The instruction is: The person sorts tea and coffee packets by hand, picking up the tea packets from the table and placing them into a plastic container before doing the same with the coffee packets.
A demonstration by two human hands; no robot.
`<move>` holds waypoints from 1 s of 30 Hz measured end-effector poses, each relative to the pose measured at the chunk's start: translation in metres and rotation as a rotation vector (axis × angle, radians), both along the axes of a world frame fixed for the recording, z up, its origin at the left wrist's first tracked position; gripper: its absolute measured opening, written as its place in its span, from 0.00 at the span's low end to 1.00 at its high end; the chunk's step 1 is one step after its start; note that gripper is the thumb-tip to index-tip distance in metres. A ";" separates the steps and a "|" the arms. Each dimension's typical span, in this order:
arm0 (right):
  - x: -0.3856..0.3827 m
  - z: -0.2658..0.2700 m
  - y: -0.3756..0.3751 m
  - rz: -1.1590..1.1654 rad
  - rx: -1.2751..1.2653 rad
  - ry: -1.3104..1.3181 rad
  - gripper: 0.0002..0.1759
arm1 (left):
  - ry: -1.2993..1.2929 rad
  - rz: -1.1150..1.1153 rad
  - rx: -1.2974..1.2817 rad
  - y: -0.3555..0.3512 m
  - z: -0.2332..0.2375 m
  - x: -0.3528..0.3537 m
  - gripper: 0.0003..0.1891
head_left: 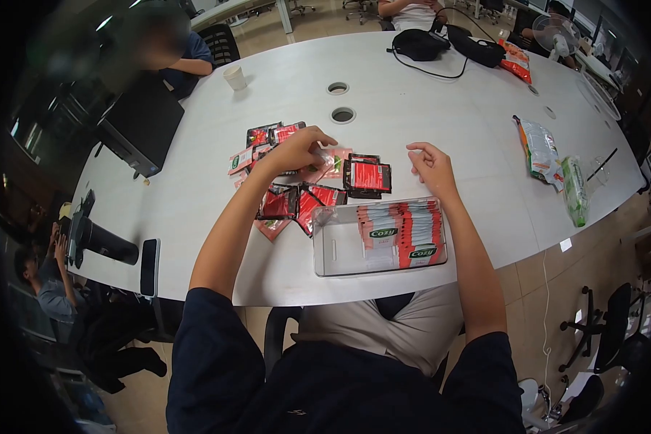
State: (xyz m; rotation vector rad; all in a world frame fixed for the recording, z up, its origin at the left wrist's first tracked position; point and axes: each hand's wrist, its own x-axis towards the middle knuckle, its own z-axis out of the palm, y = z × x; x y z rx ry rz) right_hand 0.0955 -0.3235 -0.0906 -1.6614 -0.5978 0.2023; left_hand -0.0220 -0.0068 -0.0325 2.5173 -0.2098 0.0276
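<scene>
Our left hand (300,150) pinches a packet (325,165) from the loose pile (282,202); our right hand (430,168) rests half-curled and empty, near the box (327,249) for easy reach.

Navy short sleeves (217,347), beige trousers (412,329)

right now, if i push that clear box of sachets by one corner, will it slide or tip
Probably slides: the clear box sits low and flat on the smooth white table. It may swivel, since the sachets fill only one end.
</scene>
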 end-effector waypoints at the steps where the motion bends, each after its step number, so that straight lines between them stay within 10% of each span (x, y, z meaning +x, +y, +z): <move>1: 0.000 0.001 0.000 0.005 0.001 0.002 0.11 | 0.017 0.072 -0.116 0.001 0.006 -0.002 0.27; 8: -0.003 0.009 0.000 0.042 0.062 0.068 0.13 | -0.281 0.267 -0.724 -0.030 0.035 -0.028 0.21; 20: -0.029 0.035 0.001 0.418 0.375 0.145 0.23 | -0.238 0.068 -0.559 -0.115 0.036 0.004 0.13; 25: -0.022 0.035 0.000 0.253 0.317 0.154 0.21 | -0.079 0.223 -0.690 -0.139 0.034 0.016 0.32; 30: -0.027 0.042 0.004 -0.139 0.186 -0.653 0.19 | 0.299 0.195 -1.082 -0.134 0.031 0.030 0.37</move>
